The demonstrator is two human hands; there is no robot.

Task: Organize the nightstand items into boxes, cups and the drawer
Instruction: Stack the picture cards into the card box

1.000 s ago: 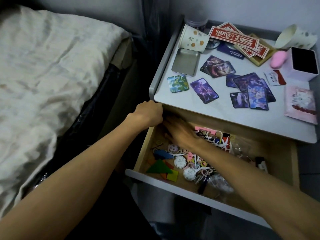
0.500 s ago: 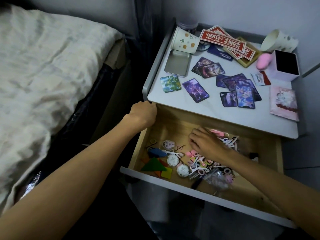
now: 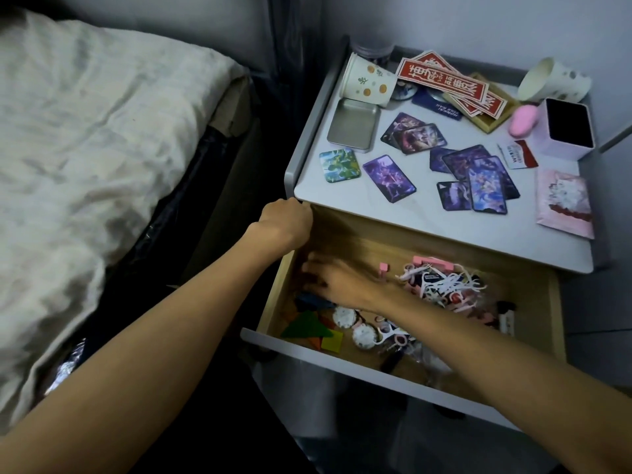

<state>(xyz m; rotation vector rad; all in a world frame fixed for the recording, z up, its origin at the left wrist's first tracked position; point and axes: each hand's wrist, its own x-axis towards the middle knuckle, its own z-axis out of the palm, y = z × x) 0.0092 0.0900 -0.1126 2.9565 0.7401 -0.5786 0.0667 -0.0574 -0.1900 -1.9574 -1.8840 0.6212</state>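
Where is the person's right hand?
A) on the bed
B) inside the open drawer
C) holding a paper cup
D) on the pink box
B: the right hand reaches down into the open drawer, among the small things lying in it, not up on the nightstand top or over the bed.

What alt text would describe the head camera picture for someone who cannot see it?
A person's right hand reaches into the open drawer of a nightstand, among trinkets, while the left hand grips the nightstand's front corner. Picture cards and two tipped paper cups lie on top.
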